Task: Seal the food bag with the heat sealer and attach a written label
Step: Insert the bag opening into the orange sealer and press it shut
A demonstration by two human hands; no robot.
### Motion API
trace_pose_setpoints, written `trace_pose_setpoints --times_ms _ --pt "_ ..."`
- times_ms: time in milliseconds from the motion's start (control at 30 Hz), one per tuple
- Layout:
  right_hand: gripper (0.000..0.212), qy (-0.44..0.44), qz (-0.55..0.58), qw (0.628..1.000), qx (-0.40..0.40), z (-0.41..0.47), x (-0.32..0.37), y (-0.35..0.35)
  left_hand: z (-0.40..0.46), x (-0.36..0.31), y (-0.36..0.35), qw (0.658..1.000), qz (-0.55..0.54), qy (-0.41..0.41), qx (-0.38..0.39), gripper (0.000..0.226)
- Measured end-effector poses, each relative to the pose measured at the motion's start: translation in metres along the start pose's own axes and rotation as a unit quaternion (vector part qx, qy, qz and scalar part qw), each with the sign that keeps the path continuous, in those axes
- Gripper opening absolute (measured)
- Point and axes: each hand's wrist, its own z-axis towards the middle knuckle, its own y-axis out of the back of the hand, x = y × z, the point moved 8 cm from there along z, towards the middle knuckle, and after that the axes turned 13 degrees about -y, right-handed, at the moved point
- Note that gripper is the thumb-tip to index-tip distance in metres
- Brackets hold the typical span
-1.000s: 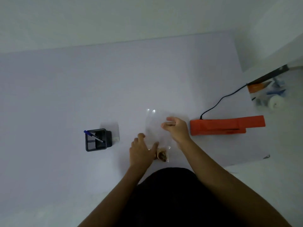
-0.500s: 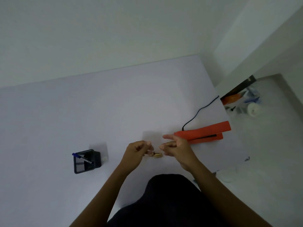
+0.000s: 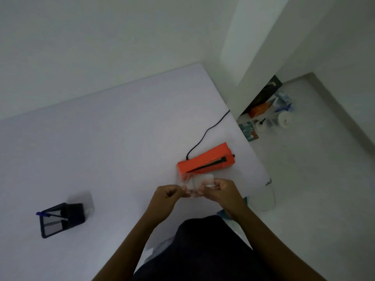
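Note:
A clear food bag (image 3: 197,182) is held up between both hands, just in front of the orange heat sealer (image 3: 205,160). My left hand (image 3: 168,196) pinches the bag's left edge and my right hand (image 3: 222,189) pinches its right edge. The sealer lies on the white table (image 3: 101,149) with its jaw slightly apart and a black cord (image 3: 207,132) running to the far right. The bag's contents are too blurred to make out.
A black pen holder (image 3: 60,219) with a blue pen (image 3: 50,214) stands at the left of the table. Beside it is a small white item (image 3: 89,209). Clutter sits on the floor at the right (image 3: 267,116), past the table's right edge.
The bag has been lifted off the table and carried right, up to the sealer. Both hands have shifted onto its side edges. The view has tilted towards the right.

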Motion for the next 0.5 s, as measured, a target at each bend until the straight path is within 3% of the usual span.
trace_pose_setpoints --times_ms 400,500 --pt "0.015 0.047 -0.056 0.997 0.027 0.023 -0.010 0.081 0.024 0.009 -0.078 0.999 0.034 0.024 -0.033 0.026" --pt "0.031 0.051 -0.111 0.992 0.042 0.036 -0.014 0.089 0.031 0.017 -0.085 0.996 0.058 0.032 -0.052 0.026"
